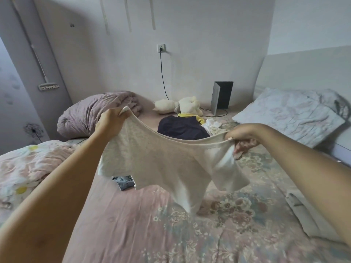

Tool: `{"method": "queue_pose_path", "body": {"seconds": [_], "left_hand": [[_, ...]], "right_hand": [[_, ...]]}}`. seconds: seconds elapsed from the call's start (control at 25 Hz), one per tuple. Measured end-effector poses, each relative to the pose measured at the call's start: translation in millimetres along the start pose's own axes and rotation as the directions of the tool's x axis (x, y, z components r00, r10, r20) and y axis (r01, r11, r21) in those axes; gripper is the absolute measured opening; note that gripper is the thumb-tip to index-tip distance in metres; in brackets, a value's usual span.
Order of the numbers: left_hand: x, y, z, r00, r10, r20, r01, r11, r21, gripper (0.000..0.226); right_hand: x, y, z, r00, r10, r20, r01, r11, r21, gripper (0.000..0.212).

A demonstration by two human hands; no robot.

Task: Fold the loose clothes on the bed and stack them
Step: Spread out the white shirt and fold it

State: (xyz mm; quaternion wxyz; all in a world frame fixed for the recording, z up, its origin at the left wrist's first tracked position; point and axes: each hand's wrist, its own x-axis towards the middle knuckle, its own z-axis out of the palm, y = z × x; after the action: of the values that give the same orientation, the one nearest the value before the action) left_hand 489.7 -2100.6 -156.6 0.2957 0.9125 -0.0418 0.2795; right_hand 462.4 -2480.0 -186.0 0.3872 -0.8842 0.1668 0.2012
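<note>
T-shirt [163, 164], light grey, hangs spread in the air between both hands, above the bed [133, 234]. Left hand [111, 121] pinches one shoulder, right hand [242, 138] grips the other; the hem is blurred, probably swinging. Step in hand: opening the shirt out for folding. Next: lay it flat below the hands, then fold sleeves inward. Dark garment [182, 129] waits beyond the hands.

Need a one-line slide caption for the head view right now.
Both hands, left hand and right hand, hold a light grey T-shirt stretched above the floral bed, dark garment behind.
</note>
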Motion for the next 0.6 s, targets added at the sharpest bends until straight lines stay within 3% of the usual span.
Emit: {"method": "queue_pose_path", "body": {"seconds": [0.12, 0.24, 0.36, 0.48, 0.56, 0.6], "left_hand": [[10, -7, 21, 1.000, 0.008, 0.011, -0.009, 0.996, 0.086, 0.033], [22, -20, 56, 1.000, -0.006, 0.021, 0.001, 0.971, 0.240, 0.038], [38, -27, 84, 0.999, -0.039, 0.008, 0.035, 0.943, 0.331, 0.040], [43, -20, 94, 0.996, -0.009, -0.090, 0.034, 0.959, 0.282, 0.043], [21, -16, 91, 0.977, 0.166, -0.133, -0.127, 0.957, 0.261, 0.041], [4, -18, 89, 0.946, 0.298, -0.126, -0.261, 0.934, 0.245, 0.039]], "right_hand": [[22, -9, 2, 0.987, -0.070, -0.147, 0.125, 0.904, 0.408, 0.021], [59, -3, 9, 0.907, -0.079, -0.414, 0.300, 0.812, 0.502, 0.022], [94, 4, 8, 0.771, -0.142, -0.621, 0.418, 0.848, 0.325, 0.025], [98, 7, 0, 0.589, -0.344, -0.731, 0.512, 0.859, 0.010, 0.025], [87, 21, 0, 0.513, -0.466, -0.721, 0.530, 0.833, -0.160, 0.027], [80, 32, 1, 0.510, -0.494, -0.704, 0.529, 0.826, -0.197, 0.026]]}}
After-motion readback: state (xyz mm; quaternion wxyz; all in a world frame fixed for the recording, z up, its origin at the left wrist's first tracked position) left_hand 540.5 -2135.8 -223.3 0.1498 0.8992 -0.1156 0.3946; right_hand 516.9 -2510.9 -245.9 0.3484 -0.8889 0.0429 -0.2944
